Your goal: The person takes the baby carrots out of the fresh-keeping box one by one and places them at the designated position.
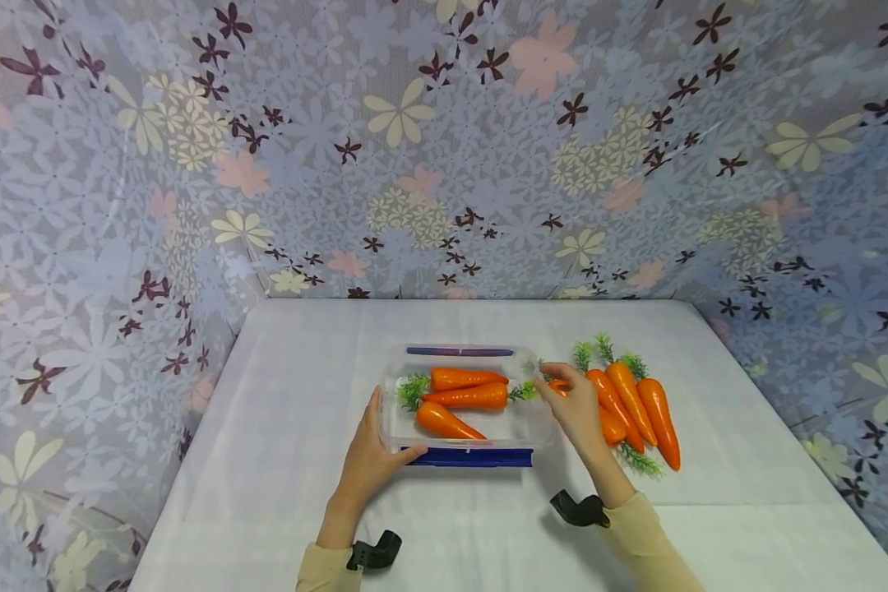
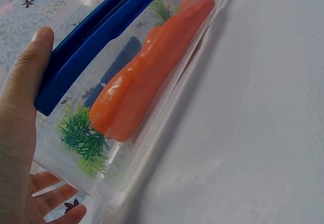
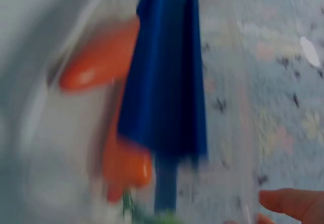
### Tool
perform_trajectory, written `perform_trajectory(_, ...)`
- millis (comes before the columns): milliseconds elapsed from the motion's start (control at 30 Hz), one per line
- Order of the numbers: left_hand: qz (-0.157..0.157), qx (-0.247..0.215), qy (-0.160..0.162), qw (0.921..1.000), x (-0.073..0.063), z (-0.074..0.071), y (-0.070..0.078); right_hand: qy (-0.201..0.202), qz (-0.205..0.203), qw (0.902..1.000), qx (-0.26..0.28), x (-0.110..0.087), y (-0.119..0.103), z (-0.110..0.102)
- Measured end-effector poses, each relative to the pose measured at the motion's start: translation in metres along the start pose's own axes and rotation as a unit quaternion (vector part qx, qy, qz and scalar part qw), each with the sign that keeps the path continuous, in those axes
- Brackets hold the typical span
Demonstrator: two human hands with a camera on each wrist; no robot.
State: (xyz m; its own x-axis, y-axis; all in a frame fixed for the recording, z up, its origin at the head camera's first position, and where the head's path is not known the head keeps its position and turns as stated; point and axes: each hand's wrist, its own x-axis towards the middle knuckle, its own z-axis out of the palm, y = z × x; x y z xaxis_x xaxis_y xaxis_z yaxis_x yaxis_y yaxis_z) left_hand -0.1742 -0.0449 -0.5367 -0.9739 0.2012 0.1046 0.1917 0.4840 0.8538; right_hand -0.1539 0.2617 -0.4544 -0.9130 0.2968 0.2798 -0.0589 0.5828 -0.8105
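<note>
I have the left grip (image 1: 370, 460), a bare hand, closed around the near left corner of the clear box (image 1: 514, 423), with its thumb on the front blue strip (image 1: 466, 457). The right grip (image 1: 579, 409) is at the box's right end, thumb and forefinger near the rim. Orange shows by those fingers, but I cannot tell whether they pinch a carrot or merely pass in front of one.

Inside the box I count three orange carrots (image 1: 464, 397) lying lengthwise, two with green tops (image 1: 413, 390) showing. A second blue strip (image 1: 459, 352) runs along the far side. More carrots (image 1: 659, 419) lie bunched on the table (image 1: 296, 395), just right of the right grip.

My left wrist view adds what the head view hides: the fingers (image 2: 54, 197) around the box's end, and carrots seen through its side wall. My right wrist view is blurred, with fingertips at its lower right.
</note>
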Motion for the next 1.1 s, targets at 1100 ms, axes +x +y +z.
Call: perform_trajectory(1100, 0.011, 0.005, 0.005, 0.9999, 0.001, -0.001, 0.003, -0.396, -0.022, 0.9082, -0.133, 0.009, -0.025, 0.081)
